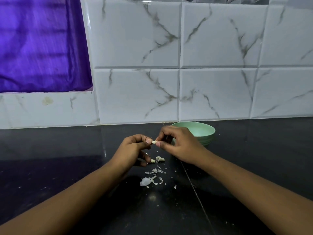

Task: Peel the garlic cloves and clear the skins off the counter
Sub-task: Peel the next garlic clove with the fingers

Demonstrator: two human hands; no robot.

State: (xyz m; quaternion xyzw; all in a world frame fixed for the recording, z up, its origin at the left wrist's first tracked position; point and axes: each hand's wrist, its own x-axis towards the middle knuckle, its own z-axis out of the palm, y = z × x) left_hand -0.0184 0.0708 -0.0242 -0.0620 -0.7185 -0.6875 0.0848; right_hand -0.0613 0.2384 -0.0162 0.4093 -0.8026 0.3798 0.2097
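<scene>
A home kitchen — glossy white marble-veined wall tiles (220, 36) back a polished black stone counter (50, 167) holding a pale green bowl (201, 131) and papery garlic skins (149, 179).

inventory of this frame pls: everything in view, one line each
held clove: 1, off-white, pinched between both hands above the counter
loose cloves: about 2, off-white, on the counter just below the left hand
skins: many scraps, white, scattered on the counter on the person's side of the loose cloves
bowl: 1, pale green, on the counter near the wall, behind the right hand
counter: 1, black, glossy
wall tiles: several, white with grey veins, behind the counter
cloth: 1, purple, upper left in a wall opening
left hand: 1, fingers pinch the held clove
right hand: 1, fingers pinch the held clove
</scene>
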